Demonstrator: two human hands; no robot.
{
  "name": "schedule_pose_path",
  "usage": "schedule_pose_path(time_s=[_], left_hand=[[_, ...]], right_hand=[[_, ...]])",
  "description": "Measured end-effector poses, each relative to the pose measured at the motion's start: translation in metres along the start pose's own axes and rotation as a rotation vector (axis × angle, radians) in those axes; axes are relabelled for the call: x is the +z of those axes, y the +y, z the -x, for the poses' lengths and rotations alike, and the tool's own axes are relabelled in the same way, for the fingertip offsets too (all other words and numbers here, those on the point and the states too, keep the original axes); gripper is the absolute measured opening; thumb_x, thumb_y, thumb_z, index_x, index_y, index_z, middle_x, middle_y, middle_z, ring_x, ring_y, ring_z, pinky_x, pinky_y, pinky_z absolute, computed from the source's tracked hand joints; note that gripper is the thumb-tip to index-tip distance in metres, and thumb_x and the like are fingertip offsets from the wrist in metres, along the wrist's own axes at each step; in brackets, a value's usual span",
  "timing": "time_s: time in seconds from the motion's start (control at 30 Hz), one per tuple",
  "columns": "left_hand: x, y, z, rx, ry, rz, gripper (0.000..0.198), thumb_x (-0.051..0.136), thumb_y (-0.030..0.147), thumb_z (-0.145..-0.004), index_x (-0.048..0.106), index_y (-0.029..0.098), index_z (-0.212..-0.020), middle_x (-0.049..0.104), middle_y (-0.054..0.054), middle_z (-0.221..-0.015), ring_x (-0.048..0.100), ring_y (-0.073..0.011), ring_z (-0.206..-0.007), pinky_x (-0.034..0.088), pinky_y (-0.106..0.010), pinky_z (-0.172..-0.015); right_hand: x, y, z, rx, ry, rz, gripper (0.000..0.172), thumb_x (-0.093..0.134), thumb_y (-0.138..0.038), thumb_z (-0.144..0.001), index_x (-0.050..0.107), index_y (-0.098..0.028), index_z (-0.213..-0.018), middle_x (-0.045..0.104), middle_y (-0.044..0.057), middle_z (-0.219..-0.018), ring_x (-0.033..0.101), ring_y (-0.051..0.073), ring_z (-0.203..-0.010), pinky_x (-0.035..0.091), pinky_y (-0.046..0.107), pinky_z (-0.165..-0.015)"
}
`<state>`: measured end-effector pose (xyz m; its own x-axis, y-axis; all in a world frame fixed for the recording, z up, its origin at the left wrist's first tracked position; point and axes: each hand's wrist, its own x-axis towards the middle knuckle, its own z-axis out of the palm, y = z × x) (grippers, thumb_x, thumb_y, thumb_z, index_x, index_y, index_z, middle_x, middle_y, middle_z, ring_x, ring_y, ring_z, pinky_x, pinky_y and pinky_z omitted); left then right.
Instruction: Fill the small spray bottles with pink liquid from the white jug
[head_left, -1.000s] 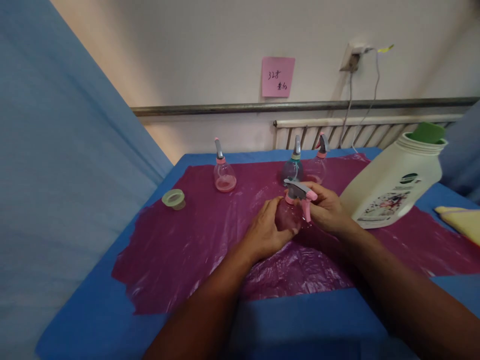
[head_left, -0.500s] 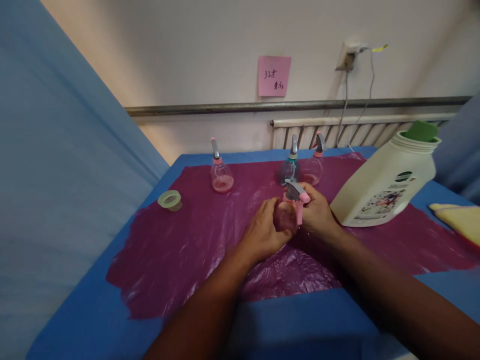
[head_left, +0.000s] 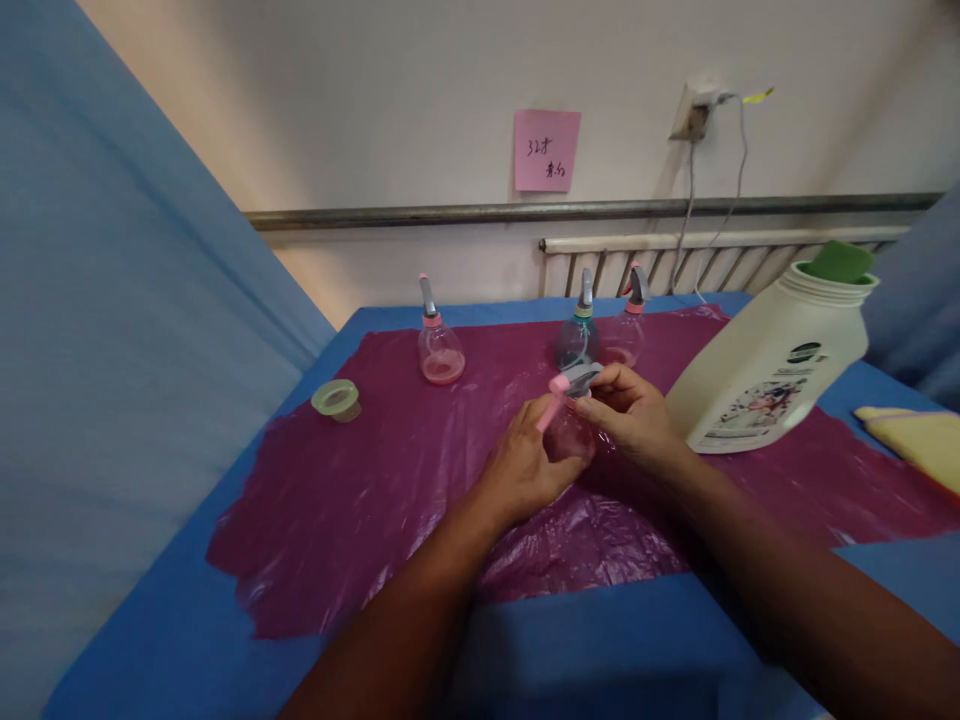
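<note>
A small clear pink spray bottle point(head_left: 570, 435) stands on the purple plastic sheet point(head_left: 390, 500) in front of me. My left hand point(head_left: 525, 465) is wrapped round its round body. My right hand point(head_left: 630, 415) pinches the grey and pink trigger head point(head_left: 571, 381) on top, whose pink trigger points to the left.
Three more small spray bottles stand at the back: one pink point(head_left: 439, 350), one teal point(head_left: 577, 335), one pink point(head_left: 626, 335). A large white jug point(head_left: 772, 365) with a green lid leans at the right. A green cap point(head_left: 335, 399) lies left; a yellow cloth point(head_left: 919, 435) lies far right.
The trigger head has turned under my right hand: its pink trigger pointed down towards me, now it points left. My left hand stays round the bottle.
</note>
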<state>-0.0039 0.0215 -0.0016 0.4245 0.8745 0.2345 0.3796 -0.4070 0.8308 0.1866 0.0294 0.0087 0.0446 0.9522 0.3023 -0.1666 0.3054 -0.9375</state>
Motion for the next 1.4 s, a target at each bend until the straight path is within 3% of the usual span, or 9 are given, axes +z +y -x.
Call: schedule_pose_path(time_s=[0.1, 0.27, 0.43, 0.6, 0.73, 0.83, 0.93, 1.07, 1.4], left_hand=[[0.000, 0.002, 0.000, -0.005, 0.008, 0.001, 0.071, 0.088, 0.037, -0.092, 0.059, 0.031, -0.156, 0.070, -0.011, -0.152, 0.069, -0.0382, -0.141, 0.058, -0.056, -0.119], [0.000, 0.005, 0.002, -0.057, 0.035, -0.005, 0.060, 0.089, 0.040, -0.092, 0.063, 0.027, -0.145, 0.072, -0.012, -0.147, 0.071, -0.0362, -0.134, 0.059, -0.055, -0.116], [0.000, 0.001, 0.001, -0.035, 0.018, 0.001, 0.059, 0.088, 0.037, -0.092, 0.062, 0.028, -0.145, 0.072, -0.011, -0.144, 0.071, -0.0348, -0.132, 0.060, -0.052, -0.110], [-0.001, 0.002, 0.001, -0.023, 0.017, 0.015, 0.063, 0.089, 0.033, -0.091, 0.061, 0.029, -0.148, 0.071, -0.010, -0.148, 0.070, -0.0349, -0.136, 0.058, -0.053, -0.116], [-0.002, 0.006, 0.002, -0.055, 0.000, 0.007, 0.066, 0.088, 0.036, -0.093, 0.059, 0.027, -0.152, 0.069, -0.013, -0.153, 0.067, -0.0375, -0.142, 0.056, -0.055, -0.118], [-0.001, 0.007, 0.003, -0.058, 0.005, -0.004, 0.069, 0.088, 0.037, -0.093, 0.057, 0.026, -0.154, 0.067, -0.015, -0.156, 0.066, -0.0381, -0.144, 0.054, -0.056, -0.121], [0.001, 0.004, 0.002, -0.057, 0.017, -0.022, 0.070, 0.090, 0.039, -0.093, 0.057, 0.028, -0.154, 0.067, -0.014, -0.157, 0.066, -0.0378, -0.144, 0.056, -0.056, -0.120], [0.002, -0.001, 0.001, -0.028, 0.021, -0.024, 0.069, 0.089, 0.040, -0.092, 0.058, 0.027, -0.153, 0.068, -0.013, -0.155, 0.067, -0.0372, -0.143, 0.057, -0.055, -0.118], [0.003, -0.002, 0.001, 0.002, 0.023, -0.039, 0.062, 0.088, 0.045, -0.094, 0.060, 0.028, -0.147, 0.071, -0.012, -0.146, 0.071, -0.0364, -0.133, 0.060, -0.055, -0.110]], right_hand=[[0.003, 0.006, -0.004, 0.007, 0.012, -0.003, 0.052, 0.107, -0.054, -0.069, 0.073, -0.027, -0.099, 0.081, 0.003, -0.102, 0.075, 0.024, -0.098, 0.061, 0.040, -0.097], [0.006, 0.004, -0.001, 0.032, 0.010, 0.090, 0.050, 0.108, -0.051, -0.066, 0.075, -0.024, -0.094, 0.076, 0.002, -0.092, 0.065, 0.020, -0.079, 0.057, 0.034, -0.074], [0.011, 0.002, 0.003, 0.057, 0.033, 0.065, 0.049, 0.107, -0.045, -0.067, 0.070, -0.025, -0.093, 0.075, 0.000, -0.092, 0.065, 0.019, -0.079, 0.057, 0.032, -0.074], [0.006, 0.002, 0.007, 0.028, -0.016, 0.071, 0.054, 0.106, -0.037, -0.068, 0.072, -0.027, -0.109, 0.078, 0.002, -0.105, 0.072, 0.022, -0.095, 0.062, 0.036, -0.088], [-0.006, -0.003, 0.011, -0.017, -0.107, 0.031, 0.067, 0.096, -0.040, -0.085, 0.068, -0.034, -0.146, 0.076, 0.009, -0.147, 0.074, 0.028, -0.131, 0.062, 0.044, -0.109], [-0.014, -0.004, 0.012, 0.001, -0.172, -0.035, 0.061, 0.088, -0.045, -0.097, 0.067, -0.038, -0.153, 0.074, 0.009, -0.155, 0.071, 0.030, -0.142, 0.057, 0.051, -0.121], [-0.016, -0.002, 0.010, 0.023, -0.179, -0.115, 0.058, 0.085, -0.050, -0.101, 0.069, -0.039, -0.155, 0.075, 0.008, -0.154, 0.071, 0.030, -0.142, 0.053, 0.055, -0.127], [-0.014, 0.001, 0.008, 0.032, -0.179, -0.128, 0.053, 0.085, -0.054, -0.102, 0.073, -0.039, -0.152, 0.079, 0.008, -0.148, 0.075, 0.030, -0.135, 0.059, 0.051, -0.118], [-0.004, 0.009, -0.005, -0.010, -0.024, -0.064, 0.069, 0.106, -0.043, -0.076, 0.074, -0.033, -0.137, 0.079, 0.001, -0.110, 0.075, 0.022, -0.100, 0.064, 0.043, -0.103]])
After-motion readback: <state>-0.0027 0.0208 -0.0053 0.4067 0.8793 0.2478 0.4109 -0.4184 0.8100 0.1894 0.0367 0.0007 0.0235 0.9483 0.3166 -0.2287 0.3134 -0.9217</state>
